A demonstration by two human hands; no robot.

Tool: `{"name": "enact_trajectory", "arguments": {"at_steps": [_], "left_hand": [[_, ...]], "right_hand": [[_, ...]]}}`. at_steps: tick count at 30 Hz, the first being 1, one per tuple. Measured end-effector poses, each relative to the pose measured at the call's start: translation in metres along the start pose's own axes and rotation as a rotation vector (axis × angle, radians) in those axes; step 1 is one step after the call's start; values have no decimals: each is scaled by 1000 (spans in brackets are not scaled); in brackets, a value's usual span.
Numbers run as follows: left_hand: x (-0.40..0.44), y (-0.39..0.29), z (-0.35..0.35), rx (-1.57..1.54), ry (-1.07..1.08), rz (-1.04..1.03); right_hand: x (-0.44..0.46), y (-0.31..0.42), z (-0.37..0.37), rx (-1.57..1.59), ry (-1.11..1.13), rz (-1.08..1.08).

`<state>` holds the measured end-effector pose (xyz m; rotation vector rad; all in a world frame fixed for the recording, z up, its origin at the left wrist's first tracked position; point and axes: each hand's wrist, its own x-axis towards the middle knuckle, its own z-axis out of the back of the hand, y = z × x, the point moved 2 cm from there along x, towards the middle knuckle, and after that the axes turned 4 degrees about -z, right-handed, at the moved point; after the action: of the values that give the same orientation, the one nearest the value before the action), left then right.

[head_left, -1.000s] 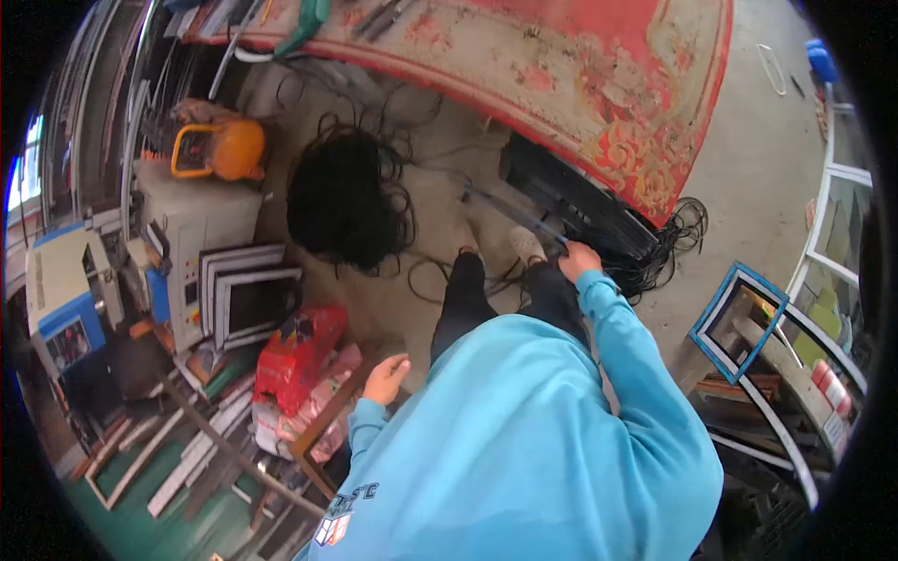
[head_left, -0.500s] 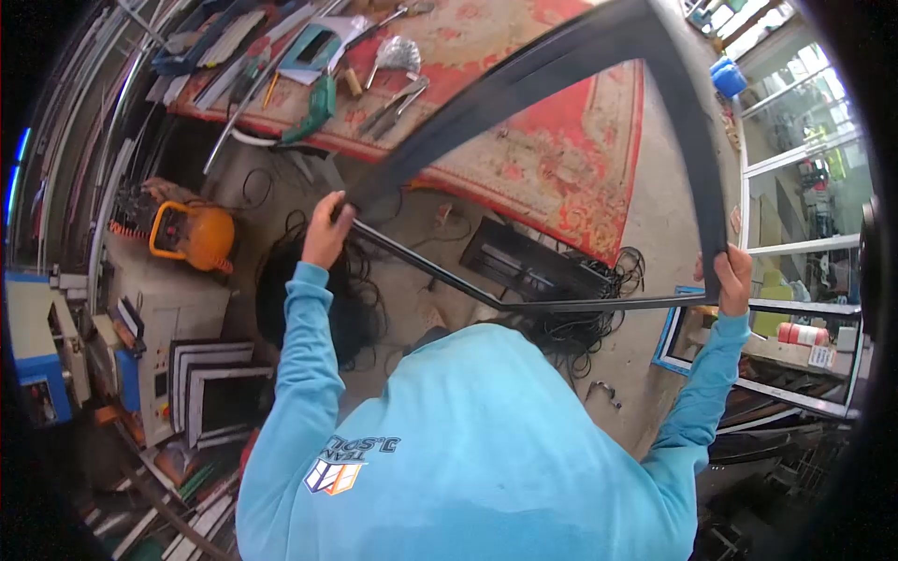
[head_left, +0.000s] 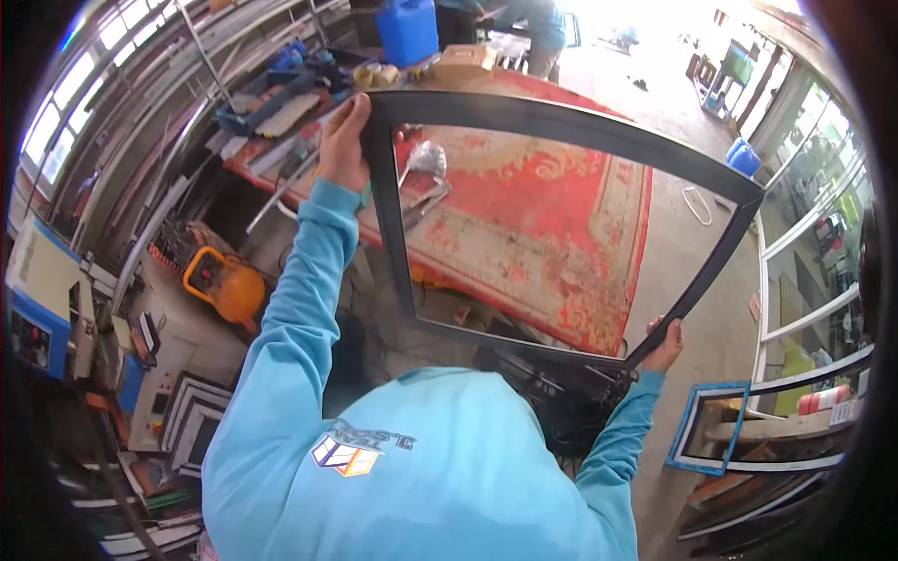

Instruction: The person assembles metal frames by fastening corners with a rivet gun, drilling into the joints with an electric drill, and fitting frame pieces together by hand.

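A dark grey window frame (head_left: 561,117), four-sided with an open middle, is held up in front of me. My left hand (head_left: 346,150) is closed on its upper left corner. Lower down, my right hand (head_left: 665,347) grips the bottom right corner, its fingers partly hidden behind the bar. Through the opening shows a worktable covered with a red and beige patterned carpet (head_left: 552,252). A clear plastic bag (head_left: 428,158) and pliers-like metal tools (head_left: 426,206) lie on that carpet.
An orange compressor-like machine (head_left: 229,288) stands at left, near racks of long profiles (head_left: 140,150). A blue jerrycan (head_left: 409,33) is beyond the table. At right are a blue-edged frame (head_left: 706,428) and glazed panels (head_left: 814,243). Another person (head_left: 545,37) stands at the far end.
The window frame has swung from a slanted pose to face me more squarely. My left hand has risen; my right hand has moved down and left. The view has tipped up toward the room's far end.
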<state>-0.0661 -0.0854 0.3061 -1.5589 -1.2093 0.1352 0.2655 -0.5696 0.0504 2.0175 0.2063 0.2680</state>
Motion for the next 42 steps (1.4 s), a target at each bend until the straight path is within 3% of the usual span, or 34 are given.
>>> {"name": "enact_trajectory", "arguments": {"at_steps": [8,11,13,14,16,17,19,23,27,29,33,35,36,40,42], "left_hand": [[29,10,-54,-75,24,-137],[47,37,-60,-121,77,-147],[54,82,-59,-125,85,-165],[60,93,-61,-106,90,-178],[55,93,-64,-144,125,-135],[54,93,-63,-160,160,-94],[54,96,-54,-194,162,-57],[49,114,-19,-212,191,13],[38,121,11,-266,257,64],[37,125,25,-224,278,53],[32,129,31,-299,354,-7],[31,141,29,-352,324,61],[30,145,27,-390,320,129],[35,155,24,-330,316,83],[37,161,23,-290,321,57]], "right_hand": [[60,-25,-10,-127,-55,10],[69,5,-46,-448,-225,25],[66,25,-79,-792,-358,439],[60,38,-103,-798,-367,459],[28,84,-159,-856,-302,803],[17,102,-187,-872,-298,813],[-5,127,-253,-999,54,1014],[-26,138,-365,-1163,421,1169],[-38,118,-456,-1319,668,1126],[-38,101,-486,-1390,931,817],[-22,69,-517,-1499,983,758],[-16,70,-529,-1710,935,470],[-12,68,-531,-1733,939,462],[8,62,-534,-1498,1069,442],[13,57,-535,-1446,1075,134]]}}
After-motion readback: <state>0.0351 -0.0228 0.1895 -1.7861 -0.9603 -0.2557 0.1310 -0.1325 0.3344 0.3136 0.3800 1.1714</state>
